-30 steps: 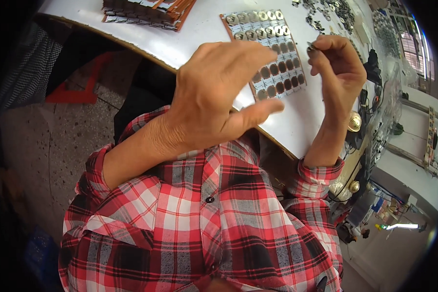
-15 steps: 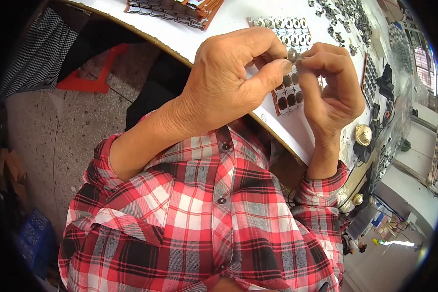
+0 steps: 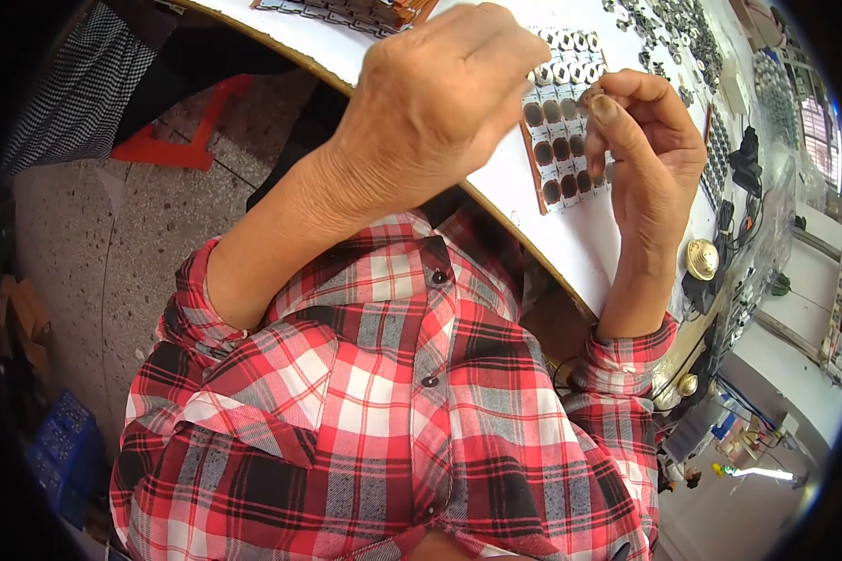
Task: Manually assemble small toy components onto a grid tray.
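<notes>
A panel in rows lies on the white table, with dark round spots in its nearer rows and shiny metal pieces in its far rows. My left hand hovers by the far left of the panel, knuckles up and fingers curled together; its fingertips are mostly hidden, so whatever they hold cannot be made out. Above the panel's right side, my right hand pinches a small metal piece between thumb and forefinger. The other fingers of that hand are bent inward.
Loose small metal parts are strewn at the far right of the table. A stack of brown-edged panels sits at the far left. Past the right side are a round gold-coloured object and black cables. A red stool stands on the floor.
My hands were together over the panel, fingertips meeting at a small round metal piece. Now they are apart: the left has moved left and farther away, uncovering more of the panel.
</notes>
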`<act>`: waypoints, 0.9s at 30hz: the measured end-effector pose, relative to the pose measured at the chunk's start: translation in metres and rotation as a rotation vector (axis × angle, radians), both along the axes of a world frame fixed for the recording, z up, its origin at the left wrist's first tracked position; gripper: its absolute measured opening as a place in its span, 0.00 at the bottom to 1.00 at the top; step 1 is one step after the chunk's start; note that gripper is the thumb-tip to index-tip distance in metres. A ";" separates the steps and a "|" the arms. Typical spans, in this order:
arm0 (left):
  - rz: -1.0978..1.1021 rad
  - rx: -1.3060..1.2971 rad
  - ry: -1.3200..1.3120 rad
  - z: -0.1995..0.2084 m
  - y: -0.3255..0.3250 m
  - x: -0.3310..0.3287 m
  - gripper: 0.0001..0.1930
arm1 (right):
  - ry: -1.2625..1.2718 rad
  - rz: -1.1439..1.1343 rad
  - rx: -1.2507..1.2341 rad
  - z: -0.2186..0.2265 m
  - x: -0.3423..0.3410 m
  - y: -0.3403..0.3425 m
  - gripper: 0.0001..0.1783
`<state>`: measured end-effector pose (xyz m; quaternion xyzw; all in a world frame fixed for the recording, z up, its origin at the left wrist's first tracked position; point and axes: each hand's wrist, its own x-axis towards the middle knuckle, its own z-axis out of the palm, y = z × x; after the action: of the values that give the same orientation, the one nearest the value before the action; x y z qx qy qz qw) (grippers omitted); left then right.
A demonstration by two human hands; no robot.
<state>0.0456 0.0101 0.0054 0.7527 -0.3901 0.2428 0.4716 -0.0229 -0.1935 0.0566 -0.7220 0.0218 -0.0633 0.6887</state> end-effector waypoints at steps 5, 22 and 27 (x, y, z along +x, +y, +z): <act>0.005 0.107 -0.242 -0.009 0.002 0.020 0.23 | -0.005 -0.024 -0.377 -0.005 0.000 0.006 0.08; 0.082 0.061 -0.541 -0.016 -0.001 0.024 0.15 | 0.063 0.037 -0.482 -0.002 -0.005 0.023 0.05; -0.087 0.181 0.048 0.018 0.007 0.006 0.13 | 0.017 0.082 -0.573 -0.009 -0.002 0.010 0.06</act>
<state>0.0511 0.0171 0.0230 0.7802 -0.4314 0.1677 0.4207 -0.0247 -0.1834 0.0477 -0.8879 -0.0202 -0.0327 0.4584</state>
